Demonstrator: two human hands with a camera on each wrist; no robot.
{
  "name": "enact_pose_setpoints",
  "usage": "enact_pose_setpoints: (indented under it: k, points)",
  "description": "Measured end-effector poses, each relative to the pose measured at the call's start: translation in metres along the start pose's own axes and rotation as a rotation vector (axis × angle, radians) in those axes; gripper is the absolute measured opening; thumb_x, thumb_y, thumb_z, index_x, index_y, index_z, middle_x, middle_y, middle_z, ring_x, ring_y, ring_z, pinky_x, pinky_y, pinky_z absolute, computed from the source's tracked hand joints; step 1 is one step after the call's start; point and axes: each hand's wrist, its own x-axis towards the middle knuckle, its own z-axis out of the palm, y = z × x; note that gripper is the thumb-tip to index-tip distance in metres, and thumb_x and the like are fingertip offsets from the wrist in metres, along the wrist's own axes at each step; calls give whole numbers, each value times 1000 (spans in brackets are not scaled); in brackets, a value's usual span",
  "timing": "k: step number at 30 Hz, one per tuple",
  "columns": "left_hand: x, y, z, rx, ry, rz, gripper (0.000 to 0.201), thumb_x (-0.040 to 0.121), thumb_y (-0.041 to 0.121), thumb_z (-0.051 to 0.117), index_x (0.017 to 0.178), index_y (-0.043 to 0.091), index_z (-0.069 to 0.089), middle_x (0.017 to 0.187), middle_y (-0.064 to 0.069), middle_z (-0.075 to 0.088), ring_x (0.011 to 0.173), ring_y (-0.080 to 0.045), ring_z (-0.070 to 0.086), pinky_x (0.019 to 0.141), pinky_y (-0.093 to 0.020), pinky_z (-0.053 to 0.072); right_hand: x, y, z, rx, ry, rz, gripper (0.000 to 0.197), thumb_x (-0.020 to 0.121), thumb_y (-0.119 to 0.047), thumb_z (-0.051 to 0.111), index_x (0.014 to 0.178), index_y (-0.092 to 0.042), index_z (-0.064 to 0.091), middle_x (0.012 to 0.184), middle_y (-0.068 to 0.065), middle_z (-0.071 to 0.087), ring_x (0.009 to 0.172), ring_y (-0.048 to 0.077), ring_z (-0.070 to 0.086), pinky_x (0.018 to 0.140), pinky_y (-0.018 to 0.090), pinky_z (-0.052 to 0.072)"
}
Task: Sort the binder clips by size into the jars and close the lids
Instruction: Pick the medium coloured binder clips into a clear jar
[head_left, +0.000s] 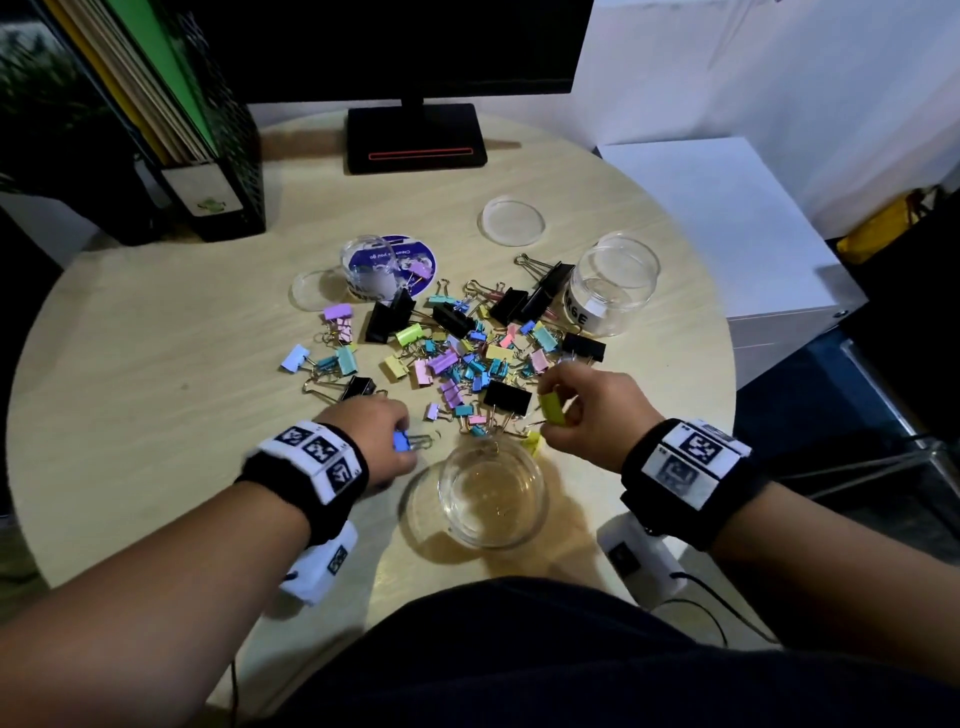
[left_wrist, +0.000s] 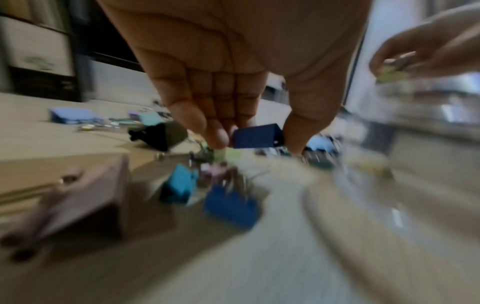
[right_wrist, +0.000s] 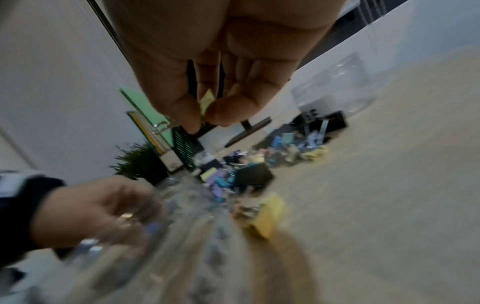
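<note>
A pile of coloured and black binder clips (head_left: 457, 353) lies mid-table. My left hand (head_left: 402, 451) pinches a blue clip (head_left: 401, 440) just left of the near clear jar (head_left: 491, 493), which looks empty; the left wrist view shows this clip (left_wrist: 257, 135) between thumb and fingers. My right hand (head_left: 553, 413) pinches a yellow clip (head_left: 551, 407) just beyond the jar's far right rim, seen also as a yellow clip (right_wrist: 206, 102) in the right wrist view. Another yellow clip (head_left: 532, 441) lies beside the jar. A large labelled jar (head_left: 613, 291) stands right, a small jar (head_left: 369, 273) behind the pile.
Two loose clear lids lie on the table, one (head_left: 511, 219) at the back and one (head_left: 311, 291) left of the small jar. A monitor stand (head_left: 415, 137) and a black file holder (head_left: 208, 156) sit at the back. A white cabinet (head_left: 727, 218) stands right of the round table (head_left: 156, 364).
</note>
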Motion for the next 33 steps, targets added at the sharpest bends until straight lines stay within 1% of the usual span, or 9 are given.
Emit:
enact_pose_setpoints:
  k: [2, 4, 9, 15, 17, 19, 23, 26, 33]
  points:
    - [-4, -3, -6, -178, 96, -75, 25, 77, 44, 67, 93, 26, 59, 89, 7, 59, 78, -12, 56, 69, -25, 47, -4, -14, 0, 3, -38, -133, 36, 70, -15, 74, 104, -22, 62, 84, -8, 56, 60, -1, 48, 62, 12, 39]
    - [-12, 1, -10, -363, 200, -65, 24, 74, 39, 72, 93, 28, 62, 81, 12, 57, 74, -7, 56, 66, -22, 42, -5, -20, 8, -104, -133, -196, 37, 72, -19, 72, 107, -23, 61, 89, -8, 53, 68, 5, 49, 67, 17, 43]
    - [-32, 26, -11, -338, 159, 195, 30, 75, 42, 70, 101, 31, 61, 93, 20, 53, 88, -3, 52, 80, -22, 43, -1, -15, 22, -211, -214, -193, 41, 74, -22, 71, 114, -24, 61, 105, 2, 58, 86, 16, 55, 77, 26, 46]
    - [-36, 32, -1, -292, 113, 258, 29, 73, 45, 70, 99, 36, 60, 92, 23, 48, 93, -4, 47, 86, -26, 42, 1, -11, 13, -112, -180, -210, 45, 71, -37, 77, 112, -23, 63, 78, -6, 52, 58, 2, 44, 62, 20, 40]
    - [-37, 32, 1, -270, 76, 291, 32, 73, 47, 69, 102, 36, 59, 97, 23, 49, 97, -4, 47, 91, -28, 42, 4, -2, 11, 19, -113, -136, 33, 75, -33, 75, 104, -21, 65, 69, -10, 50, 54, -2, 43, 58, 19, 38]
    - [-38, 33, 4, -261, 44, 320, 35, 74, 48, 67, 106, 35, 58, 101, 23, 49, 100, -3, 47, 93, -26, 41, 9, 9, 10, 85, -37, -49, 17, 80, -28, 70, 96, -22, 66, 66, -11, 50, 55, 1, 45, 62, 22, 40]
    - [-38, 38, 8, -179, 20, 370, 37, 79, 48, 63, 112, 34, 55, 103, 22, 45, 98, 0, 40, 90, -19, 35, 13, 23, 16, -188, -147, -28, 19, 86, -28, 62, 104, -26, 66, 91, -5, 55, 78, 11, 51, 80, 30, 48]
    - [-37, 40, 11, -117, 11, 379, 40, 80, 49, 62, 116, 35, 53, 107, 17, 47, 99, -3, 43, 88, -21, 39, 12, 22, 26, -250, -241, -36, 29, 83, -30, 64, 112, -30, 64, 108, -2, 56, 92, 15, 55, 84, 28, 48]
    - [-40, 40, 13, -178, 49, 347, 44, 77, 48, 65, 119, 35, 55, 108, 18, 49, 95, -2, 45, 89, -25, 46, 10, 17, 37, -362, -245, -48, 39, 81, -39, 64, 117, -28, 60, 110, 0, 58, 101, 20, 56, 81, 27, 46]
